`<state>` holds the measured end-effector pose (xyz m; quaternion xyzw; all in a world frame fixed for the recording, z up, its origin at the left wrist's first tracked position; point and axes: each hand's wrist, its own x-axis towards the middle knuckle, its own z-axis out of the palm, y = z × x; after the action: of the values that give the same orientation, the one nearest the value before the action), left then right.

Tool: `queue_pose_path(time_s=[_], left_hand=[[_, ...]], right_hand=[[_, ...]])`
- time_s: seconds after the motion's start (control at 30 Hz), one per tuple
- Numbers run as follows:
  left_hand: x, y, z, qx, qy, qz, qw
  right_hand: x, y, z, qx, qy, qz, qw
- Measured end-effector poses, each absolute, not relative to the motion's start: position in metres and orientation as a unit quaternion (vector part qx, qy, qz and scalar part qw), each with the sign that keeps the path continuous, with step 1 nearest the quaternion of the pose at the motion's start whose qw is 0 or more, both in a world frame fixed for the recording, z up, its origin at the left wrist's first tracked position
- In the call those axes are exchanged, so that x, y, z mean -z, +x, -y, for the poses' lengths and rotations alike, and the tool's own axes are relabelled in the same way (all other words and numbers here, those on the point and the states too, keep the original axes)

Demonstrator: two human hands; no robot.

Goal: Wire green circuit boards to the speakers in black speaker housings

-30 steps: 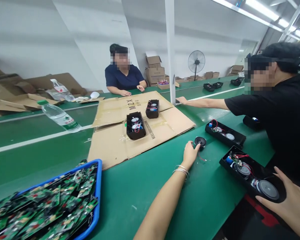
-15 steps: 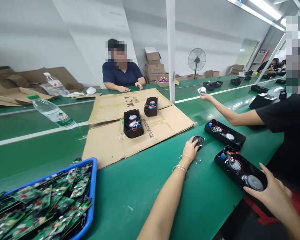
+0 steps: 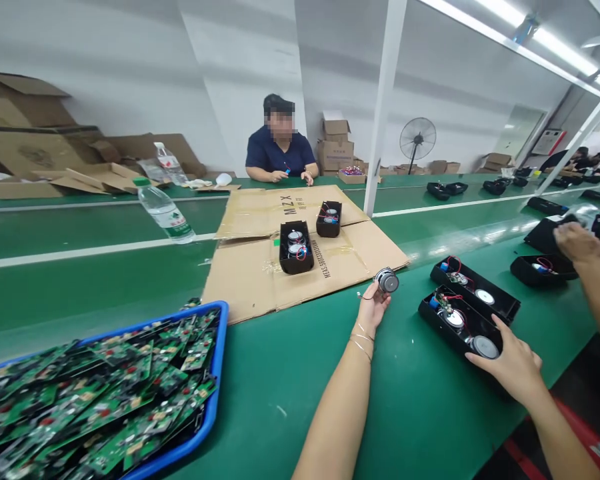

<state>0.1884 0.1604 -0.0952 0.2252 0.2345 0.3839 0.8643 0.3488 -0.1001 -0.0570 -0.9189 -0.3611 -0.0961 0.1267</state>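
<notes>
My left hand (image 3: 371, 308) is lifted off the green table (image 3: 290, 373) and pinches a small round speaker driver (image 3: 387, 280) with a thin wire trailing from it. My right hand (image 3: 511, 363) lies with spread fingers over the near end of a long black speaker housing (image 3: 455, 325), which holds round drivers and red wiring. A second long black housing (image 3: 475, 295) lies just behind the first.
A blue tray (image 3: 207, 420) of green circuit boards sits at the lower left. Flattened cardboard (image 3: 260, 273) carries two small black boxes (image 3: 296, 247). A water bottle (image 3: 164, 211) lies behind. A person in dark blue sits across; another person's hand (image 3: 577, 241) works at the right. A white post (image 3: 383, 107) rises mid-table.
My left hand has picked the round speaker driver up off the table. The person at the right has pulled their arm back. The view has swung right.
</notes>
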Motion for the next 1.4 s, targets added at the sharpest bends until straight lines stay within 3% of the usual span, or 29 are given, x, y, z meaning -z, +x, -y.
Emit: queue_pose_path(time_s=[0.23, 0.57, 0.67, 0.77, 0.83, 1.1, 1.4], left_hand=[[0.092, 0.171, -0.176, -0.404, 0.093, -0.186, 0.891], [0.085, 0.158, -0.185, -0.446, 0.055, -0.148, 0.881], [0.086, 0.156, -0.19, -0.471, 0.038, -0.157, 0.867], [0.086, 0.154, -0.193, -0.478, 0.025, -0.161, 0.863], [0.085, 0.153, -0.193, -0.476, 0.023, -0.165, 0.864], [0.083, 0.151, -0.19, -0.453, 0.037, -0.191, 0.87], [0.085, 0.155, -0.188, -0.451, 0.045, -0.205, 0.868]], right_hand=[[0.052, 0.357, 0.059, 0.083, -0.911, 0.387, 0.112], [0.042, 0.369, 0.027, 0.037, -0.912, 0.395, 0.103], [0.046, 0.358, 0.029, 0.106, -0.888, 0.427, 0.134], [0.049, 0.328, 0.03, 0.246, -0.815, 0.479, 0.214], [0.05, 0.302, 0.026, 0.271, -0.752, 0.541, 0.262], [0.053, 0.233, -0.023, 0.089, -0.631, 0.68, 0.363], [0.106, 0.24, -0.068, 0.018, -0.665, 0.629, 0.402]])
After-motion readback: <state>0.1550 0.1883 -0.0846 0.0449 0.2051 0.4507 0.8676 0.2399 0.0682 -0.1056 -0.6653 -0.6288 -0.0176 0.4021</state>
